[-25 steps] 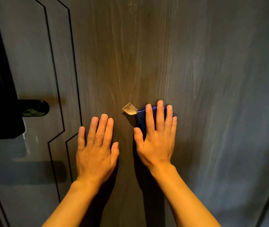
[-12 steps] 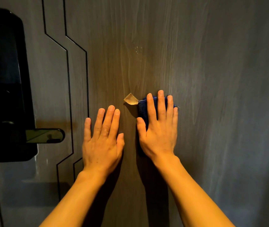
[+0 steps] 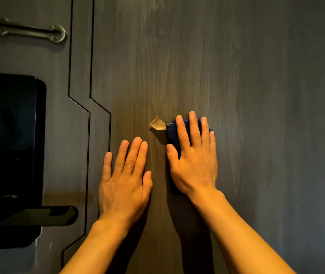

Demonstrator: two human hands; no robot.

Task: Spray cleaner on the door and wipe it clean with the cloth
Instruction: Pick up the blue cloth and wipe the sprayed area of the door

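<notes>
A dark grey wood-grain door [image 3: 246,86] fills the view, with pale streaks running down its middle. My right hand [image 3: 194,159] lies flat on the door, fingers spread, pressing a folded dark blue cloth [image 3: 172,132] against it. A small tan tag [image 3: 157,123] sticks out from the cloth's upper left corner. My left hand [image 3: 125,180] rests flat on the door just left of the right hand, fingers apart, holding nothing. No spray bottle is in view.
A black electronic lock panel [image 3: 15,145] with a black lever handle [image 3: 39,215] sits at the left edge. Above it is a metal latch bar [image 3: 29,32]. Thin black groove lines [image 3: 89,107] run down the door between the lock and my hands.
Both hands have slid up the door, the right one carrying the cloth. The view has tilted upward, so the lock and handle sit lower and the latch bar has come into sight.
</notes>
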